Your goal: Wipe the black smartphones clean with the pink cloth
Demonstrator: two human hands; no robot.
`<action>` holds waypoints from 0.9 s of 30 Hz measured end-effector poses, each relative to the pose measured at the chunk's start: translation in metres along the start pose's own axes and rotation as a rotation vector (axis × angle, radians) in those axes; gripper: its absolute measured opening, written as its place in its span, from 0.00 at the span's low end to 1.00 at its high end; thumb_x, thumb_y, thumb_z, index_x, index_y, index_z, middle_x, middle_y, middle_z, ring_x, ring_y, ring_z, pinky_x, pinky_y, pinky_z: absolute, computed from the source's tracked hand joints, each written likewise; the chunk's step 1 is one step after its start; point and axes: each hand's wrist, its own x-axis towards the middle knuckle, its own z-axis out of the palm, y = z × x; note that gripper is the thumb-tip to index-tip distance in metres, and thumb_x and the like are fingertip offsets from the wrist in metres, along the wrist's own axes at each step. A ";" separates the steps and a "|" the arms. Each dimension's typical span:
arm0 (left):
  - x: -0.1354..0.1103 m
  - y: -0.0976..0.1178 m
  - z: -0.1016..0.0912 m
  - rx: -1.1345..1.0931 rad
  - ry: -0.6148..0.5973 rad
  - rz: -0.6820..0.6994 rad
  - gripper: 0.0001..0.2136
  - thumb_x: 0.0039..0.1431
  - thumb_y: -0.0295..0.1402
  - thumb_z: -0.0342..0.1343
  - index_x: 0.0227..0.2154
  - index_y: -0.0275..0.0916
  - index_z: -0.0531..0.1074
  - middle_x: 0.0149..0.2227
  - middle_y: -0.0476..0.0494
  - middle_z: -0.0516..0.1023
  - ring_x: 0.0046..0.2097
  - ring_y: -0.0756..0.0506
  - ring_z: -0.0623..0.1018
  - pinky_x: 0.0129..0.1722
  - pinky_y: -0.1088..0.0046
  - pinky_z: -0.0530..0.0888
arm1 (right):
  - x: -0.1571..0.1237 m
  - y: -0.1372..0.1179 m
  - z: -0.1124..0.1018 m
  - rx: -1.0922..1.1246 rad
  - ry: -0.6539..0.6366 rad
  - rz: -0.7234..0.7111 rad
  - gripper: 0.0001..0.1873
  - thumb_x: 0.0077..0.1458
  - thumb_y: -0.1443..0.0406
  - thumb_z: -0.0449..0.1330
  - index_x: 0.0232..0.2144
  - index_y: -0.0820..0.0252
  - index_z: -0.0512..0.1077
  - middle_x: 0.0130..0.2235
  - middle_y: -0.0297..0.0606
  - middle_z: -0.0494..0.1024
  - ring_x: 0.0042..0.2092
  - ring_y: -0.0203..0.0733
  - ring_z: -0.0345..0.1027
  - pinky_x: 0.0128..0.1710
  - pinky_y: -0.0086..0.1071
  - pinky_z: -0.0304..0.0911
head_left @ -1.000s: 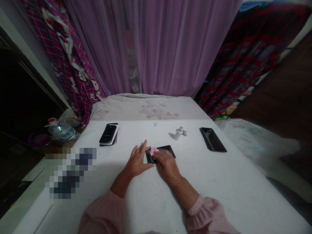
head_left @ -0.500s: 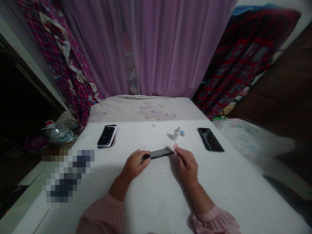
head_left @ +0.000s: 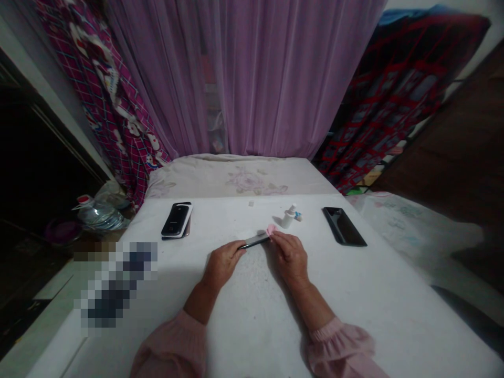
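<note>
A: Quick q: where's the dark phone rn?

B: Mid-scene, btwn the hands, tipped so mostly its thin near edge shows. Can't tell if it's fully clear of the white tablecloth.

A: And the hands?

B: L hand is pinched round the phone's left end, thumb on the near side. R hand has its fingertips bunched on the pink cloth, which sits at the phone's right end, seemingly touching.

A: Looks like a wipe of that end, imo. How to do it well?

B: Agreed, prob. a wipe. L grip firm but on the rim, b/c fingers on the glass leave smudges. R: a fold of cloth btwn fingertips & phone, light pressure, short strokes along the edge.

A: Main risk?

B: Twist, I'd say. Only the left end's gripped, so a hard push on the right could swing it loose. Best held low, jic. Also faint specks on the tablecloth just nearside, so don't drag the pink cloth thru them; grit might scratch.

A: Obstacles?

B: White spray bottle stands just beyond the R hand; mind the knuckles. Phone stack at left & the black device at right are well apart, so np.
</note>
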 end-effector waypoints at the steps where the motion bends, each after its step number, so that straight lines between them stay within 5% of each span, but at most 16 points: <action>1: 0.001 0.001 0.001 0.016 0.012 -0.011 0.11 0.65 0.36 0.50 0.45 0.43 0.75 0.45 0.46 0.82 0.46 0.46 0.80 0.49 0.72 0.75 | 0.002 -0.001 0.001 -0.002 0.010 -0.004 0.12 0.61 0.69 0.55 0.43 0.57 0.77 0.43 0.42 0.81 0.42 0.44 0.72 0.41 0.38 0.68; 13: -0.001 0.002 -0.003 -0.027 -0.057 -0.263 0.10 0.60 0.34 0.54 0.44 0.43 0.75 0.34 0.50 0.82 0.35 0.48 0.80 0.36 0.78 0.73 | 0.015 -0.014 0.008 -0.034 -0.055 0.000 0.12 0.61 0.69 0.54 0.42 0.55 0.76 0.44 0.40 0.81 0.42 0.45 0.69 0.42 0.39 0.63; 22: 0.000 -0.005 -0.002 0.019 -0.054 -0.277 0.08 0.57 0.29 0.51 0.33 0.41 0.76 0.29 0.49 0.80 0.32 0.48 0.78 0.33 0.78 0.71 | 0.017 -0.077 0.029 0.107 -0.192 -0.139 0.11 0.59 0.68 0.59 0.44 0.55 0.76 0.44 0.38 0.80 0.41 0.43 0.66 0.39 0.37 0.60; 27: 0.000 -0.007 -0.002 0.046 -0.060 -0.310 0.08 0.54 0.27 0.51 0.27 0.38 0.76 0.25 0.50 0.78 0.28 0.49 0.77 0.29 0.79 0.69 | 0.018 -0.083 0.028 0.116 -0.201 -0.193 0.10 0.59 0.67 0.60 0.43 0.55 0.76 0.44 0.37 0.81 0.41 0.43 0.66 0.37 0.37 0.60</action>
